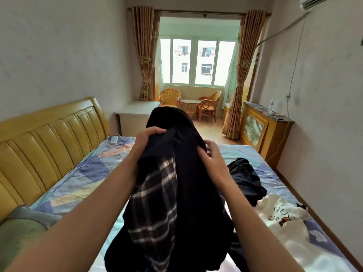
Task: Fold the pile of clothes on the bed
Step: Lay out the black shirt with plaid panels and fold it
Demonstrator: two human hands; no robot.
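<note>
Black garment with plaid lining held up above the middle of the bed, lower end hanging down toward the near edge. Left hand at the garment's upper left, fingers curled over a bunched fold of the black cloth and gripping it. Right hand at the upper right edge of the same garment, fingers bent and pinching the fabric. Plaid lining exposed on the left half, below the left hand. Second dark garment crumpled on the sheet toward the right edge of the bed, just beside the right forearm. White printed shirt lying nearer the near right corner, close to the dark garment; contact between the two not determinable. Patterned blue sheet covering the mattress. Yellow padded headboard along the left edge. White remote control at the far left corner, next to the headboard. Grey-green pillow at the near left corner. Beyond the far edge: white desk, two wicker chairs with a small round table between them, window with tied curtains.
</note>
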